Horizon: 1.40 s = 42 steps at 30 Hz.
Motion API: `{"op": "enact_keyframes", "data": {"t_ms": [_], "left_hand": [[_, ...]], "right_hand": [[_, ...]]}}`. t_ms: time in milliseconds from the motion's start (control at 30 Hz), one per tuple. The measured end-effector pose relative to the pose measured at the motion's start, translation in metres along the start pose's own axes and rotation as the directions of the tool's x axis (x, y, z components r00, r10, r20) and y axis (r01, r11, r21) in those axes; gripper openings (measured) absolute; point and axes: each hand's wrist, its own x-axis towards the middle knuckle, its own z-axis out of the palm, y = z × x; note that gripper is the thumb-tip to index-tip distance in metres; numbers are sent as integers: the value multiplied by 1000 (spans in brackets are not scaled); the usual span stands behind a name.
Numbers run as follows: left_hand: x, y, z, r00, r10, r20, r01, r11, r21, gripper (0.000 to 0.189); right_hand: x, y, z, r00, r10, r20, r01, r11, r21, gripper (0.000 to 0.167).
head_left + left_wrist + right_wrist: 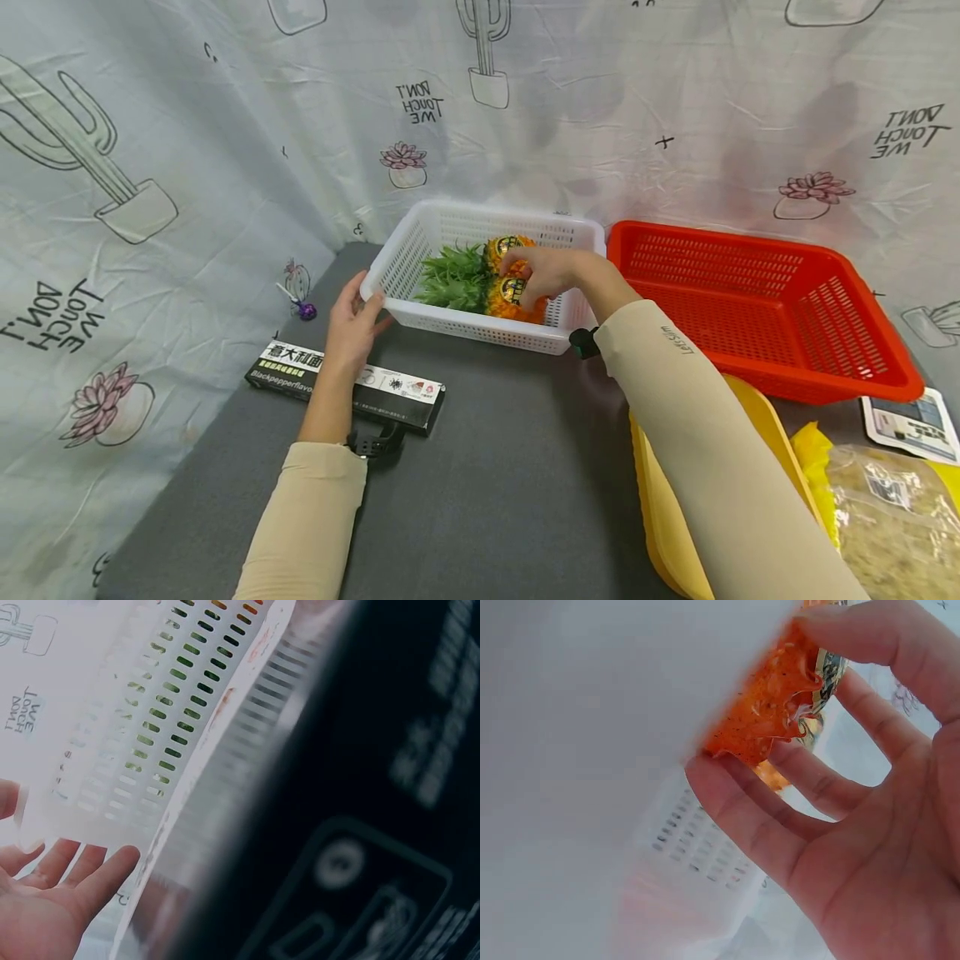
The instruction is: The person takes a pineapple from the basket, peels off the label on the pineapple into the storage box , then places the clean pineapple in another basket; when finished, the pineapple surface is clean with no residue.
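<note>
A white slatted plastic basket (480,328) stands at the back of the dark table. Inside lie two pineapples side by side, green leaves to the left and orange bodies with dark labels to the right: the far one (504,243) and the near one (501,305). My left hand (351,327) holds the basket's near left corner, thumb at the rim and fingers against the outer wall. Over the pineapples, my right hand (553,270) grips the near one, its thumb and fingers on opposite sides of the orange body (757,705). The basket wall hides part of this grip.
A red basket (780,379) stands right of the white one. In front of it is a yellow tray (651,500), partly under my right sleeve. A clear-and-yellow bag (892,521) lies far right. A black pasta box (397,396) and a purple lollipop (306,311) are at left.
</note>
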Motion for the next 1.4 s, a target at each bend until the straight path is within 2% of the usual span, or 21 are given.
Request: {"op": "enact_keyframes", "data": {"t_ms": [400, 567, 967, 1200, 1400], "left_hand": [[0, 0, 0, 1000, 6, -3, -6, 1000, 10, 62], [1, -1, 2, 1000, -4, -3, 4, 1000, -13, 62], [-1, 0, 1, 1000, -17, -21, 16, 999, -28, 60], [-1, 1, -1, 1000, -7, -13, 7, 1000, -22, 61], [-1, 1, 1, 1000, -18, -16, 17, 999, -47, 62]], "right_hand": [[-14, 1, -13, 999, -23, -40, 26, 998, 55, 66], [-24, 0, -20, 996, -49, -76, 54, 996, 69, 64], [-56, -14, -34, 995, -69, -73, 79, 987, 140, 64], [-75, -18, -33, 990, -130, -56, 137, 977, 164, 65], [-87, -14, -22, 977, -208, -49, 212, 973, 93, 63]]}}
